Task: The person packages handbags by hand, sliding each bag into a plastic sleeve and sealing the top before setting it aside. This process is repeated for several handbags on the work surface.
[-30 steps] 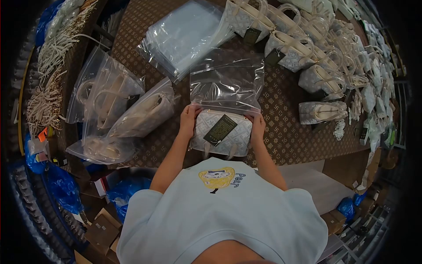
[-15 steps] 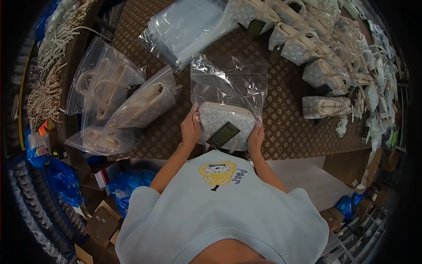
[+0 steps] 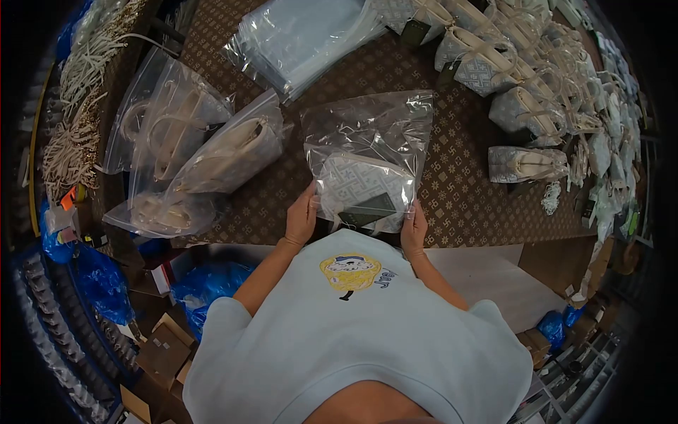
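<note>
A small handbag (image 3: 353, 177) with a pale grey-and-white geometric pattern sits inside a clear plastic bag (image 3: 367, 127) in front of my chest. Through the film a dark hang tag (image 3: 369, 210) shows on its lower face. My left hand (image 3: 302, 214) grips the left side of the bagged handbag near its lower corner. On the opposite side, my right hand (image 3: 414, 227) holds the lower right corner, fingers partly hidden behind it. The upper part of the plastic extends beyond the handbag, away from me, creased and shiny.
Several handbags in clear bags (image 3: 233, 155) lie at the left of the brown patterned table (image 3: 452, 191). A stack of clear plastic bags (image 3: 304, 42) is at the back. Many unwrapped handbags (image 3: 526, 113) crowd the right. Pale straps (image 3: 78, 141) hang at far left.
The bagged handbag has tilted, its zipped top edge turning away from view. The loose plastic above it has spread out flatter. Both hands keep hold, now nearer its lower corners.
</note>
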`<state>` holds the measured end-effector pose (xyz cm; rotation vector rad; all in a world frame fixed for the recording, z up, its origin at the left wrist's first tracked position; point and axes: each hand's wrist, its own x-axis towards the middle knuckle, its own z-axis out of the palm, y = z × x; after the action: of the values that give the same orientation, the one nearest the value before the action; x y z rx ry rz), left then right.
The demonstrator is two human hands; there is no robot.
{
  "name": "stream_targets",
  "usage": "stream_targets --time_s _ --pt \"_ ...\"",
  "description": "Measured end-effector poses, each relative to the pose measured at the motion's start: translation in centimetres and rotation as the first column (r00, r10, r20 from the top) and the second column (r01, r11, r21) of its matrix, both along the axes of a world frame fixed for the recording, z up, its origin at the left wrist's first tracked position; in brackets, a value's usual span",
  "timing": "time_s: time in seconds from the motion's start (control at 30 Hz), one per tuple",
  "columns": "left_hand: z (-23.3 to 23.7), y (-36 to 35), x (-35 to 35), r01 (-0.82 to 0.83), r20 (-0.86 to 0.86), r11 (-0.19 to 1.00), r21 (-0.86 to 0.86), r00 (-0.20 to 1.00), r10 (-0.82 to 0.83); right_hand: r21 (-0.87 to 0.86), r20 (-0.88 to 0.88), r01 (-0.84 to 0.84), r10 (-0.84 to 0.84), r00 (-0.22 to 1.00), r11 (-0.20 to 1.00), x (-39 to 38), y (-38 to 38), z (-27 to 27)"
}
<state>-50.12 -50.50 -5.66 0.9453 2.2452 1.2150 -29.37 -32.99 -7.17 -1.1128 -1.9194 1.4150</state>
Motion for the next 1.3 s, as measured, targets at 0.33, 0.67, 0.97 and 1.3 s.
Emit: stream_targets --time_s 0.33,0.67,0.97,1.3 --pt "17.2 5.3 -8.6 -0.006 -0.145 0.958 -0.288 0.989 -0.037 0.208 0.368 -0.262 0.173 0.914 0.942 -6.0 10.3 20.3" --pt "26.0 1.4 -7.5 0.011 0.175 0.996 -0.087 0.985 0.005 0.326 0.372 -0.382 0.254 0.893 0.865 -6.3 11.3 26.5" --pt "22.2 1.9 -9.1 0.05 -0.235 0.903 -0.426 0.958 -0.164 0.372 0.64 -0.512 0.185 0.746 0.774 -6.9 11.8 26.5" --pt "25.3 2.6 -5.9 0.429 -0.524 0.882 -0.196 0.714 -0.464 0.407 0.626 -0.848 0.571 0.53 0.341 -7.7 12.3 23.9"
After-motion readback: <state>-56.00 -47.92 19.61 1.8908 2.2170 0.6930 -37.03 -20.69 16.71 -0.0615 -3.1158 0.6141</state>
